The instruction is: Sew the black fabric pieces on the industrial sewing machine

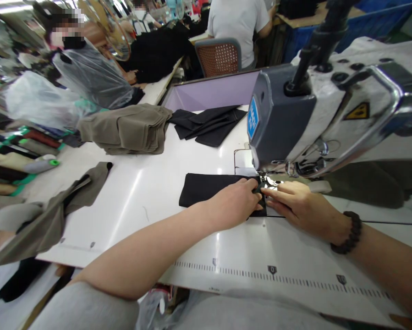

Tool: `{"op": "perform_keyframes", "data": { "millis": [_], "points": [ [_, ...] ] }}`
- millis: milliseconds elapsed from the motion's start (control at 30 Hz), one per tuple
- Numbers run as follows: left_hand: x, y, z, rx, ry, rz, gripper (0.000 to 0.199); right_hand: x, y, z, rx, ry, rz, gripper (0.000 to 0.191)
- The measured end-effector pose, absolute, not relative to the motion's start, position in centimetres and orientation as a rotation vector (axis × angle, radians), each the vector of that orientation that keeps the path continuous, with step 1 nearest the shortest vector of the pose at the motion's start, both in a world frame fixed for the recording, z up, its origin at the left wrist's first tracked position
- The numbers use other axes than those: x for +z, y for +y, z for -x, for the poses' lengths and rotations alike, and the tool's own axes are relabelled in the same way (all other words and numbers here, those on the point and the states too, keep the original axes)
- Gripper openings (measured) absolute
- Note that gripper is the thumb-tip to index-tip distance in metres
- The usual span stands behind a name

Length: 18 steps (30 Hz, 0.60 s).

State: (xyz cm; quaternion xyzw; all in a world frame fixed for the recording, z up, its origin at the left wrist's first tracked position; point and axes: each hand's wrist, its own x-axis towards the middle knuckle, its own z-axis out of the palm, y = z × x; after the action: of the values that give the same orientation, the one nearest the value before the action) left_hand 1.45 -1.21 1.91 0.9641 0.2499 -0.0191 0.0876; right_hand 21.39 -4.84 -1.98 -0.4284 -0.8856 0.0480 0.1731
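A folded black cloth piece [200,187] lies flat on the white sewing table, its right end under the head of a sewing machine [281,110]. My left hand [236,201] rests on that right end, fingers bent and pressed together at the cloth's edge. Just beside it, my right hand [298,204], with a dark bead bracelet on the wrist, reaches in from the right. Its fingertips are pinched by the presser foot [269,182], nearly touching the left fingers. What lies between the right fingertips is too small to tell.
Behind the cloth are a stack of olive fabric [130,130] and loose black pieces [209,123]. Another olive piece [71,197] hangs over the table's left side, near thread spools [37,142]. Olive fabric [367,183] lies right of the needle. People sit at the back.
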Motion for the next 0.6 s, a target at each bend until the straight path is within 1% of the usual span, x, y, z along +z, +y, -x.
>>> {"op": "perform_keyframes", "data": {
  "millis": [200,433,533,600],
  "points": [
    [2.05,-1.54,-1.35,-0.070,0.748,-2.826,0.022,-1.87,-4.84,-21.33,0.179,-2.518,1.212,0.030],
    [2.35,-1.23,-1.32,-0.063,0.740,-2.806,0.021,-1.70,-4.79,-20.96,0.143,-2.517,1.211,0.030],
    [1.99,-1.36,-1.31,0.000,0.722,-2.819,0.021,-1.73,-4.76,-21.07,0.124,-2.501,1.209,0.030],
    [1.85,-1.89,-1.26,0.102,0.739,-2.815,0.022,-1.60,-4.81,-21.29,0.104,-2.495,1.181,0.029]
  ]
}}
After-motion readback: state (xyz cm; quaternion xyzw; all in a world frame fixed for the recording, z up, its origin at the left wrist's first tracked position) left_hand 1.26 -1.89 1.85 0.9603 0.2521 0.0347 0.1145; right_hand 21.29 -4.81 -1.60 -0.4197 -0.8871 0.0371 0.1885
